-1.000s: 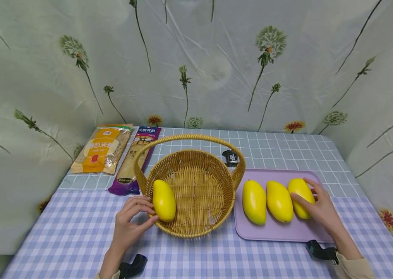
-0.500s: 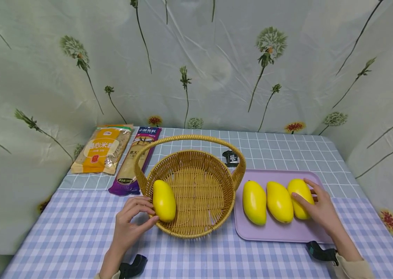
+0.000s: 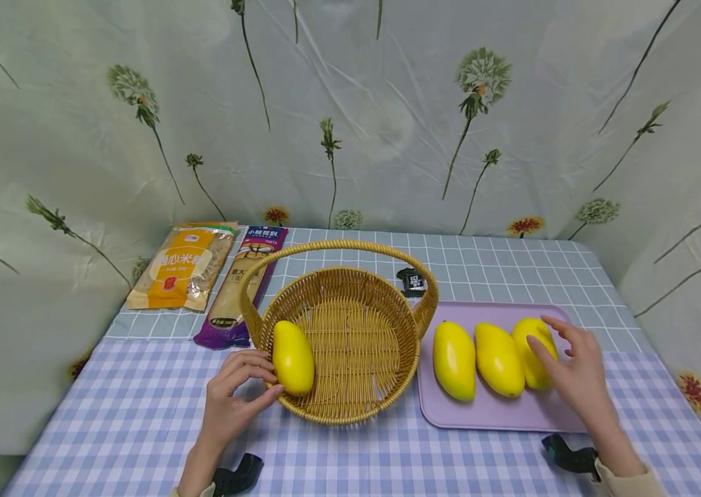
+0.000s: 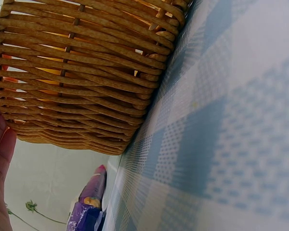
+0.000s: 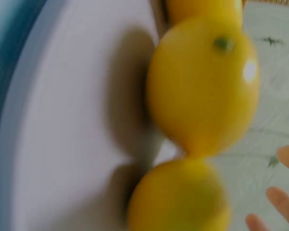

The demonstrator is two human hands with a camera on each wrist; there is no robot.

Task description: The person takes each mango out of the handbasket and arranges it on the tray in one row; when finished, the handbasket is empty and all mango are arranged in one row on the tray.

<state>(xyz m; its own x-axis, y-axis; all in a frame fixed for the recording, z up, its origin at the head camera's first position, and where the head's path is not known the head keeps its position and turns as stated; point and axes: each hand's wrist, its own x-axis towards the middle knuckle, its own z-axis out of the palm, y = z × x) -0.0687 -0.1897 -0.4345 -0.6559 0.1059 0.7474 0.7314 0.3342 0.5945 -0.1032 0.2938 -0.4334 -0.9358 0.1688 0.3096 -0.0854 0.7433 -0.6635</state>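
Observation:
A round wicker basket [image 3: 350, 345] with a tall arched handle stands at mid-table. One yellow mango [image 3: 293, 359] lies inside, against its left wall. My left hand [image 3: 235, 397] holds the basket's left rim, fingertips beside that mango; the left wrist view shows fingers at the rim of the woven side. To the right, a purple tray [image 3: 493, 415] bears three mangoes in a row: a left one [image 3: 454, 360], a middle one [image 3: 499, 359] and a right one [image 3: 535, 348]. Over the right one hovers my right hand [image 3: 580, 373], fingers spread; the right wrist view shows its fingertips [image 5: 282, 204] apart from the fruit.
At the back left lie an orange-labelled food bag [image 3: 182, 266] and a purple pasta packet [image 3: 241, 290]. A small black packet [image 3: 412, 281] sits behind the basket's right side. The basket handle arches high over its opening. A floral curtain [image 3: 387, 138] hangs behind the table.
My right hand has eased off the right-hand mango, its thumb and fingers lifting and shifting slightly. The left hand and basket have stayed put.

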